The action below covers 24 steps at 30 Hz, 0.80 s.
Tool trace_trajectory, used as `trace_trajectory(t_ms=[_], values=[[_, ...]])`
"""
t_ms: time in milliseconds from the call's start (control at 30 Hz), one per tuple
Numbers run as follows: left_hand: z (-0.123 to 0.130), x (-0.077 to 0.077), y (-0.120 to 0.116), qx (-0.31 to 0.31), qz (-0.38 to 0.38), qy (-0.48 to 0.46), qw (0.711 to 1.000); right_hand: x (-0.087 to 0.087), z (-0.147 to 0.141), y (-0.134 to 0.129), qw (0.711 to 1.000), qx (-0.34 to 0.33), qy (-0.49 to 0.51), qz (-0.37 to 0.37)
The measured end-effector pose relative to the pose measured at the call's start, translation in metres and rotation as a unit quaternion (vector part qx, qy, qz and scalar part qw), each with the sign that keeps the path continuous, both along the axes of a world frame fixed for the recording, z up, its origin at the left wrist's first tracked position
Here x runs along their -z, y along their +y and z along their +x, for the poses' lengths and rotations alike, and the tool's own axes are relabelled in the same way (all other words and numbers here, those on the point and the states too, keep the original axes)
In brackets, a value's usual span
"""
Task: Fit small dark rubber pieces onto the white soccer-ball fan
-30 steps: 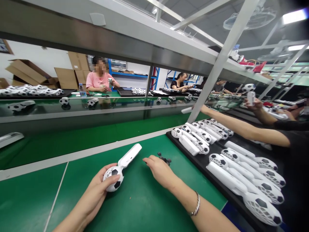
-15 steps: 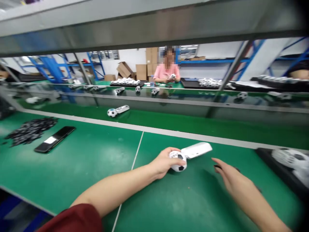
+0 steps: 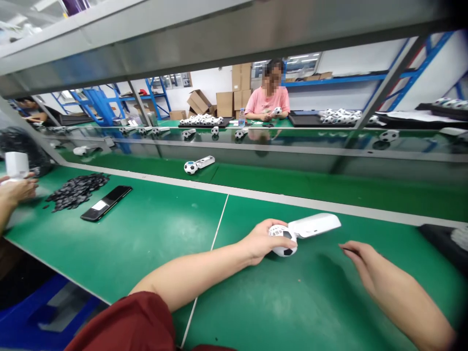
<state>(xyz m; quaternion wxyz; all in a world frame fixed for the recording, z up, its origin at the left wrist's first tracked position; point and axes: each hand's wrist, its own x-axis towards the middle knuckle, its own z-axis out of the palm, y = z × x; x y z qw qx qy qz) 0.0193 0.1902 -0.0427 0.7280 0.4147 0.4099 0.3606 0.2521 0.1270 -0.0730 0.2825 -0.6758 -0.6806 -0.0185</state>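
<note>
In the middle of the green bench, my left hand (image 3: pixel 266 240) grips a black-and-white soccer-ball-shaped device (image 3: pixel 288 252) by its round part. Its white flat handle (image 3: pixel 316 225) sticks out to the right. Farther right, my right hand (image 3: pixel 366 259) is raised a little over the bench, apart from the device. Thumb and forefinger are pinched on a small thin black piece (image 3: pixel 345 249), mostly hidden by the fingers.
A phone (image 3: pixel 107 203) lies left beside a pile of black pieces (image 3: pixel 78 191). Another ball device (image 3: pixel 190 167) rests on the green belt (image 3: pixel 256 180) behind the bench. A black tray (image 3: pixel 440 246) stands right. A co-worker's hand (image 3: pixel 22 189) is at far left; another person (image 3: pixel 268 101) sits opposite.
The view has swung left, bringing the co-worker's hand in at far left. My right thumb and forefinger have closed together on the black piece. My left hand keeps its hold on the device.
</note>
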Motion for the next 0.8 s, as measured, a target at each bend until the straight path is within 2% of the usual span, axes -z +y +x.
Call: trace_trajectory(t_ms=[133, 200, 300, 367, 467, 600, 700, 767, 800], values=[[0.002, -0.011, 0.0, -0.016, 0.016, 0.018, 1.0, -0.012, -0.008, -0.006, 0.995, -0.076, -0.03, 0.055], [0.001, -0.019, 0.008, -0.012, 0.04, 0.055, 0.998, -0.02, -0.014, -0.01, 0.99, -0.105, -0.047, 0.076], [0.003, -0.029, 0.044, 0.004, 0.137, 0.127, 0.982, -0.026, -0.022, -0.012, 0.991, -0.088, -0.066, 0.081], [0.008, -0.032, 0.081, -0.022, 0.196, 0.175, 0.965, -0.027, -0.024, -0.009, 0.99, -0.076, -0.09, 0.071], [0.016, -0.028, 0.139, -0.079, 0.289, 0.294, 0.908, -0.026, -0.022, -0.006, 0.989, -0.078, -0.114, 0.05], [0.018, -0.005, 0.197, -0.11, 0.379, 0.484, 0.781, -0.024, -0.018, -0.006, 0.988, -0.093, -0.117, 0.045], [0.017, 0.014, 0.213, -0.094, 0.434, 0.54, 0.715, -0.026, -0.017, -0.008, 0.986, -0.102, -0.121, 0.049], [0.018, 0.02, 0.211, -0.096, 0.463, 0.549, 0.689, -0.029, -0.017, -0.009, 0.985, -0.105, -0.128, 0.046], [0.017, 0.021, 0.209, -0.105, 0.466, 0.549, 0.686, -0.03, -0.017, -0.009, 0.985, -0.105, -0.13, 0.042]])
